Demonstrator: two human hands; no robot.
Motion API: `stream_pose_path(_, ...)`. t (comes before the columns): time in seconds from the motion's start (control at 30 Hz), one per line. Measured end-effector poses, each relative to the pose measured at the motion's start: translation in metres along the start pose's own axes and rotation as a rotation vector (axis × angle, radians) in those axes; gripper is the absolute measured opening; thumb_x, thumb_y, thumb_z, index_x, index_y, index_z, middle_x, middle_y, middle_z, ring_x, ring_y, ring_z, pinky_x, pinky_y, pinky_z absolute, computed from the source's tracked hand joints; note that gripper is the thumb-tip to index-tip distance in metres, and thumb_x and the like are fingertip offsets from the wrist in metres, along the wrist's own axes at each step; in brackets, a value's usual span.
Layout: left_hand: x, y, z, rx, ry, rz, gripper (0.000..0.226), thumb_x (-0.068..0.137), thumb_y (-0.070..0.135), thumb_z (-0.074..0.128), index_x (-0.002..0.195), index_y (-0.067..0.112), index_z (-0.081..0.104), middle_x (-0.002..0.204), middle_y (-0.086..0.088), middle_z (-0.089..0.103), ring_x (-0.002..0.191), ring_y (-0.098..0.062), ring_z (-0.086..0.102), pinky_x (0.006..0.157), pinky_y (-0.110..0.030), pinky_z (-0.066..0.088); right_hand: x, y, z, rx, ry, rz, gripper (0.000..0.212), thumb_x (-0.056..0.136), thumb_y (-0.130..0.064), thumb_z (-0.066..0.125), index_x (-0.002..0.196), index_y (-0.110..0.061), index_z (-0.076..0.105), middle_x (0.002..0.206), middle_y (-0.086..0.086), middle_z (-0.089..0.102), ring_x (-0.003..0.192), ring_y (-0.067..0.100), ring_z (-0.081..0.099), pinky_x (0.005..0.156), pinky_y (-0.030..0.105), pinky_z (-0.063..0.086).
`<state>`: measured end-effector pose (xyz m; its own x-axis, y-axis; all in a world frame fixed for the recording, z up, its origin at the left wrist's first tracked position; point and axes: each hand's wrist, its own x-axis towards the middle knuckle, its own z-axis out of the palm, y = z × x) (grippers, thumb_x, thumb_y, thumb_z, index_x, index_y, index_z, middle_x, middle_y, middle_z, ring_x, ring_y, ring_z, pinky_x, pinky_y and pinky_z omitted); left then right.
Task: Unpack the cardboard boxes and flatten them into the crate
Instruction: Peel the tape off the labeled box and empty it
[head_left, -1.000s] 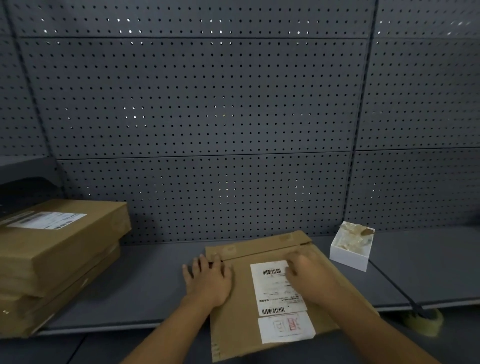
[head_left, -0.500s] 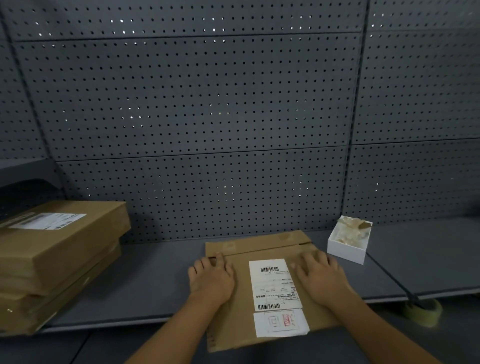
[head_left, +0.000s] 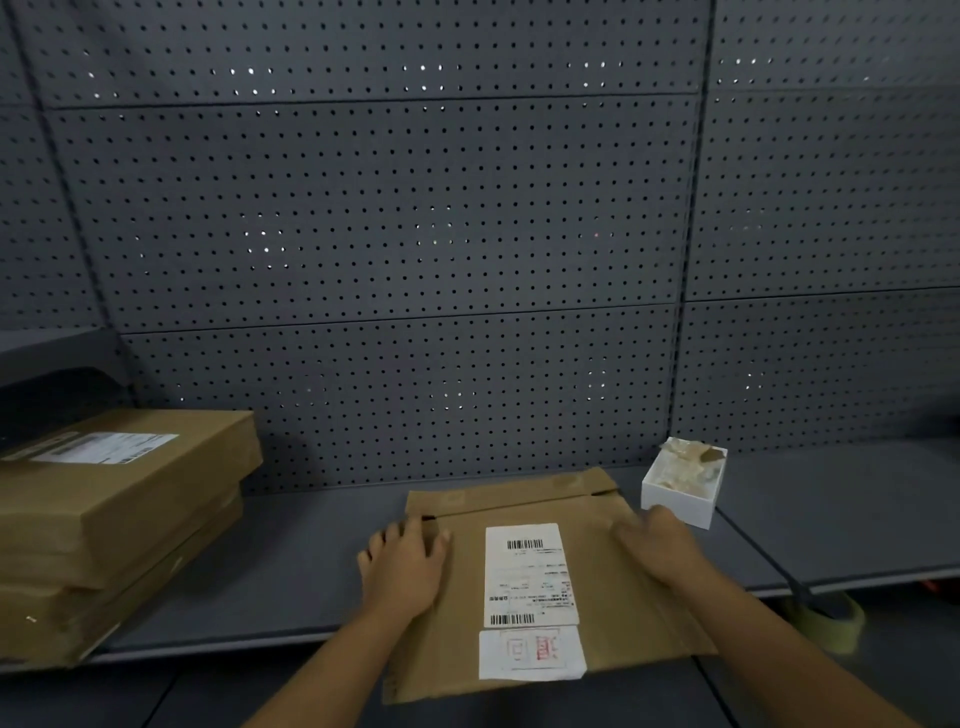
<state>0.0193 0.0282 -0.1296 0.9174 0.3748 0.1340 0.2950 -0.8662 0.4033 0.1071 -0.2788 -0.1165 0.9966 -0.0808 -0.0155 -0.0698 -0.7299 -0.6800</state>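
Note:
A flattened brown cardboard box (head_left: 613, 582) with two white shipping labels lies on the grey shelf (head_left: 291, 577), its near end overhanging the shelf's front edge. My left hand (head_left: 402, 566) lies palm down on the box's left edge, fingers straight. Near the box's right edge, my right hand (head_left: 657, 553) presses down with its fingers spread. A stack of closed cardboard boxes (head_left: 104, 514) sits at the left end of the shelf. No crate is in view.
A small white open box (head_left: 680, 493) holding crumpled tape stands on the shelf just right of the flat box. A roll of tape (head_left: 826, 621) lies below the shelf's front edge at the right. Grey pegboard (head_left: 389, 234) backs the shelf.
My right hand slid from the box's middle out to its right edge. My left hand stayed on the left edge. The box lies where it was.

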Motion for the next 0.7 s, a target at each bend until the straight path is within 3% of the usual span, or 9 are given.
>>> stream_pose_path(0.1, -0.001, 0.001, -0.001, -0.068, 0.002, 0.038, 0.06, 0.105, 0.06, 0.034, 0.158, 0.035, 0.025, 0.151, -0.006, 0.046, 0.143, -0.03, 0.036, 0.116, -0.046, 0.027, -0.01, -0.002, -0.005, 0.111, -0.049, 0.028, 0.036, 0.096, -0.046, 0.063, 0.109, -0.014, 0.05, 0.106, 0.005, 0.058, 0.1, 0.026, 0.058, 0.092, 0.042, 0.053)
stream_pose_path(0.2, -0.004, -0.001, -0.003, -0.196, 0.017, 0.009, 0.08, 0.101, 0.068, 0.036, 0.165, 0.028, 0.009, 0.16, -0.009, 0.04, 0.148, -0.034, 0.032, 0.12, -0.05, 0.025, -0.02, -0.005, -0.01, 0.344, -0.049, 0.055, 0.051, 0.093, -0.044, 0.072, 0.123, -0.009, 0.05, 0.117, 0.009, 0.057, 0.107, 0.028, 0.058, 0.09, 0.042, 0.052)
stream_pose_path(0.27, -0.003, -0.003, 0.0, -0.294, 0.021, -0.041, 0.096, 0.097, 0.076, 0.035, 0.166, 0.018, 0.001, 0.166, -0.01, 0.033, 0.152, -0.036, 0.027, 0.123, -0.052, 0.02, -0.032, -0.01, -0.018, 0.465, -0.064, 0.063, 0.05, 0.095, -0.038, 0.071, 0.127, -0.007, 0.047, 0.121, 0.01, 0.056, 0.108, 0.027, 0.057, 0.086, 0.039, 0.05)
stream_pose_path(0.3, -0.002, -0.003, 0.0, -0.337, 0.015, -0.057, 0.103, 0.093, 0.081, 0.034, 0.166, 0.015, 0.005, 0.165, -0.009, 0.035, 0.152, -0.036, 0.029, 0.123, -0.053, 0.021, -0.038, -0.011, -0.021, 0.506, -0.056, 0.046, 0.05, 0.097, -0.036, 0.07, 0.129, -0.006, 0.047, 0.124, 0.009, 0.057, 0.108, 0.026, 0.058, 0.082, 0.037, 0.05)
stream_pose_path(0.37, -0.004, -0.001, -0.004, -0.446, 0.008, -0.059, 0.107, 0.083, 0.092, 0.035, 0.158, 0.016, 0.031, 0.15, -0.004, 0.055, 0.139, -0.032, 0.049, 0.118, -0.053, 0.035, -0.046, -0.012, -0.025, 0.565, -0.02, -0.014, 0.044, 0.099, -0.031, 0.067, 0.131, -0.007, 0.049, 0.122, 0.007, 0.061, 0.1, 0.02, 0.061, 0.069, 0.031, 0.049)
stream_pose_path(0.43, -0.012, 0.003, -0.01, -0.67, 0.038, -0.057, 0.085, 0.087, 0.08, 0.049, 0.145, 0.017, 0.048, 0.122, 0.004, 0.065, 0.115, -0.022, 0.062, 0.101, -0.042, 0.049, -0.055, -0.013, -0.028, 0.588, 0.022, -0.048, 0.037, 0.101, -0.029, 0.064, 0.129, -0.011, 0.05, 0.116, 0.003, 0.061, 0.093, 0.014, 0.06, 0.063, 0.027, 0.044)
stream_pose_path(0.53, -0.023, 0.004, -0.019, -0.767, 0.112, -0.05, 0.056, 0.101, 0.053, 0.055, 0.138, 0.012, 0.047, 0.104, 0.008, 0.062, 0.097, -0.016, 0.061, 0.077, -0.03, 0.047, -0.065, -0.016, -0.028, 0.592, 0.043, -0.085, 0.03, 0.101, -0.031, 0.062, 0.126, -0.016, 0.052, 0.113, -0.001, 0.063, 0.092, 0.011, 0.06, 0.066, 0.028, 0.045)
stream_pose_path(0.63, -0.03, 0.005, -0.025, -0.713, 0.146, -0.017, 0.05, 0.102, 0.058, 0.046, 0.128, 0.014, 0.048, 0.098, 0.008, 0.066, 0.09, -0.013, 0.066, 0.065, -0.027, 0.047, -0.071, -0.02, -0.032, 0.528, 0.076, -0.085, 0.03, 0.099, -0.04, 0.061, 0.119, -0.019, 0.055, 0.11, -0.003, 0.065, 0.098, 0.019, 0.063, 0.082, 0.04, 0.051)
stream_pose_path(0.7, -0.033, 0.008, -0.031, -0.696, 0.172, 0.011, 0.05, 0.103, 0.059, 0.042, 0.126, 0.015, 0.048, 0.096, 0.005, 0.068, 0.085, -0.011, 0.065, 0.062, -0.028, 0.047, -0.076, -0.021, -0.036, 0.433, 0.145, -0.087, 0.034, 0.102, -0.049, 0.053, 0.111, -0.017, 0.052, 0.102, -0.003, 0.06, 0.095, 0.021, 0.059, 0.083, 0.042, 0.049)
